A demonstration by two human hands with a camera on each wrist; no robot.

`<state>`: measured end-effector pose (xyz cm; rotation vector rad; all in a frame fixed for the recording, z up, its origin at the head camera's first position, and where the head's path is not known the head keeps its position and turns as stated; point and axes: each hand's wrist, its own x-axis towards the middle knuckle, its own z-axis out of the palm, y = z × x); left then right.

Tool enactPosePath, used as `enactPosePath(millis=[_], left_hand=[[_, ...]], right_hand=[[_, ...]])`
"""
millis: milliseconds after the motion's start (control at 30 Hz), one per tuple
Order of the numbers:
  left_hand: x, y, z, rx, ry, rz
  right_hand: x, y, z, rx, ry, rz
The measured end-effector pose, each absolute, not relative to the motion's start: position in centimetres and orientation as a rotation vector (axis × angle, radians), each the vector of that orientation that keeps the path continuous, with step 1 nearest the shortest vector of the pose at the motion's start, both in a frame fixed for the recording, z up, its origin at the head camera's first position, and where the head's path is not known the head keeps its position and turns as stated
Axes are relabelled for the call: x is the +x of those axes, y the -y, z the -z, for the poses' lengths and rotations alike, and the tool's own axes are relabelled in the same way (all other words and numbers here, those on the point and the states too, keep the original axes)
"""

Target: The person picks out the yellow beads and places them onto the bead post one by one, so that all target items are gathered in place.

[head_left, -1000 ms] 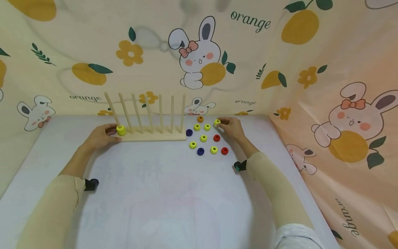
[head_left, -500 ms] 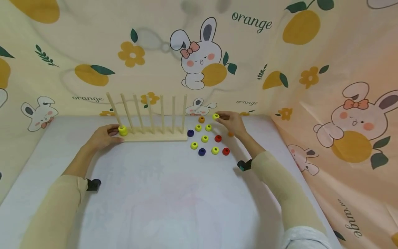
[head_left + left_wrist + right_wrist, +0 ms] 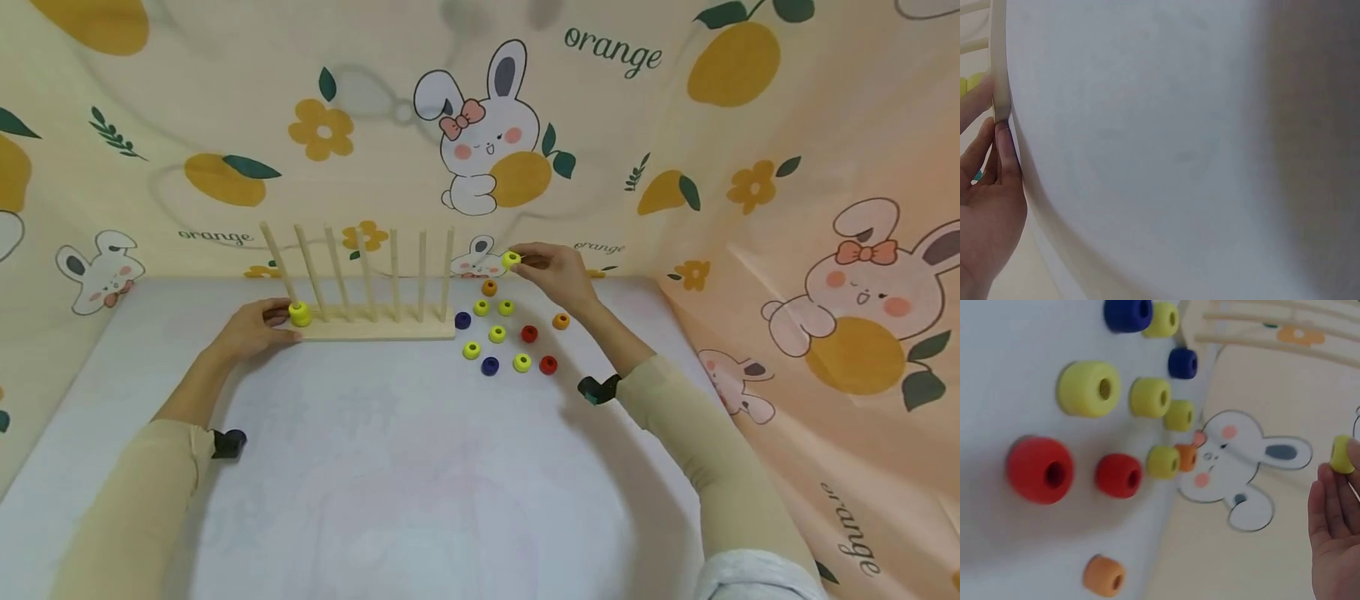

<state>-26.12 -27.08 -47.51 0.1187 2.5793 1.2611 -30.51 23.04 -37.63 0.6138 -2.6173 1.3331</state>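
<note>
A wooden peg rack (image 3: 382, 327) stands at the back of the table, with a row of upright pegs. At its left end my left hand (image 3: 251, 331) holds the base, thumb along the front edge. Yellow beads (image 3: 300, 314) are stacked low on the leftmost peg, right by those fingers. My right hand (image 3: 558, 273) is raised to the right of the rack and pinches a yellow bead (image 3: 512, 260) between thumb and fingertips. In the right wrist view that bead (image 3: 1340, 454) shows at the fingertips, above the loose ones.
Several loose beads lie right of the rack: yellow (image 3: 497, 334), red (image 3: 529, 334), dark blue (image 3: 490, 367) and orange (image 3: 561, 322). A printed cloth backdrop (image 3: 247, 75) rises behind the white table (image 3: 390, 467) and along its right side.
My right hand has lifted the yellow bead off the table, up and slightly left, uncovering an orange bead. My left hand stays at the rack's end; the whole view shifts slightly.
</note>
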Motion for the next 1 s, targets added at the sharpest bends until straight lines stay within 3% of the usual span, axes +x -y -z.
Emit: enactPosePath(millis=[1000], left_hand=[[-26.1, 26.7, 47.1, 0.107, -2.638, -1.144]], right_hand=[[-32.5, -14.0, 30.2, 0.913, 2.521, -1.31]])
